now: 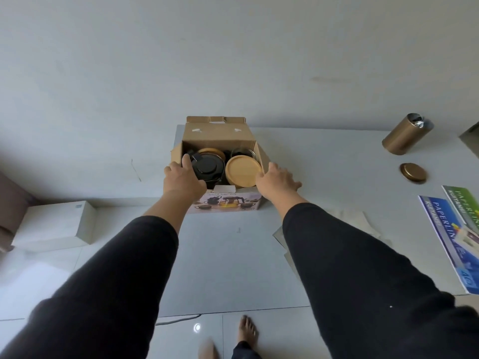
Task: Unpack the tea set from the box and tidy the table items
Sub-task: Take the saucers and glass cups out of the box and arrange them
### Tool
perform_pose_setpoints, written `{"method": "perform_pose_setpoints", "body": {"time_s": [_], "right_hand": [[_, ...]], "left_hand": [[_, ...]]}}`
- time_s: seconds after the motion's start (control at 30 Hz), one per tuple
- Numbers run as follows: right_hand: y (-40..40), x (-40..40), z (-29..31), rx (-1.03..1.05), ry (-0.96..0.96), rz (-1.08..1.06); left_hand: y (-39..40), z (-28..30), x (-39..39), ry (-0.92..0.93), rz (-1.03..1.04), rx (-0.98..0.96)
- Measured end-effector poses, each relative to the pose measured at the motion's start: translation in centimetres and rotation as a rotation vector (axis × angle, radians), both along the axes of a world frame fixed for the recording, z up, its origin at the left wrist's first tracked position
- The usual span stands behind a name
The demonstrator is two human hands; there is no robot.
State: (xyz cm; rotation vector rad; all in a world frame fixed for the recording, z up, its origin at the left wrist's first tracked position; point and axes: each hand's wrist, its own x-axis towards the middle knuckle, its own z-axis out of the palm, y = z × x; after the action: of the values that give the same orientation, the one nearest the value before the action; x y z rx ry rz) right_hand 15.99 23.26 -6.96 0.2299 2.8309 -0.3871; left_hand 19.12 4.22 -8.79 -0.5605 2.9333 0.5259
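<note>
An open cardboard tea set box stands at the far side of the white table, its lid flap up and a printed picture on its front. Inside lie a black teapot, a round wooden saucer, another wooden piece behind and a glass item. My left hand grips the box's front left edge, fingers reaching over the rim beside the teapot. My right hand holds the box's right front corner, fingers laid on the side flap.
A gold tin lies tilted at the back right, its gold lid loose on the table nearby. Two paper packs lie at the right edge, a crumpled cloth beside them. A white box sits on the floor left.
</note>
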Motion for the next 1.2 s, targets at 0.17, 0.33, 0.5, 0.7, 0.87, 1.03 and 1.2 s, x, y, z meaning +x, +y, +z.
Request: {"method": "perform_pose_setpoints", "body": {"time_s": [0.17, 0.33, 0.5, 0.7, 0.87, 1.03, 1.2], "right_hand": [[-1.0, -2.6, 0.0, -0.086, 0.19, 0.295], [-2.2, -4.0, -1.0, -0.114, 0.065, 0.469], [-1.3, -5.1, -1.9, -0.096, -0.013, 0.513], [-0.9, -5.8, -2.0, -0.129, -0.075, 0.539], [-0.8, -6.2, -1.8, -0.111, -0.087, 0.571], [-0.8, -6.2, -1.8, -0.11, -0.088, 0.577], [-0.8, -6.2, -1.8, -0.13, -0.083, 0.571]], "left_hand": [[-0.6, 0.3, -1.0, 0.074, 0.092, -0.044], [-0.4, 0.8, -3.9, 0.223, 0.017, -0.091], [1.7, 0.9, -8.2, 0.189, -0.126, -0.114], [4.0, 0.5, -11.8, -0.098, -0.157, -0.288], [5.4, 1.1, -13.4, -0.173, -0.18, -0.496], [6.2, 0.7, -13.5, -0.197, -0.213, -0.588], [6.8, 0.4, -13.2, -0.187, -0.197, -0.584]]}}
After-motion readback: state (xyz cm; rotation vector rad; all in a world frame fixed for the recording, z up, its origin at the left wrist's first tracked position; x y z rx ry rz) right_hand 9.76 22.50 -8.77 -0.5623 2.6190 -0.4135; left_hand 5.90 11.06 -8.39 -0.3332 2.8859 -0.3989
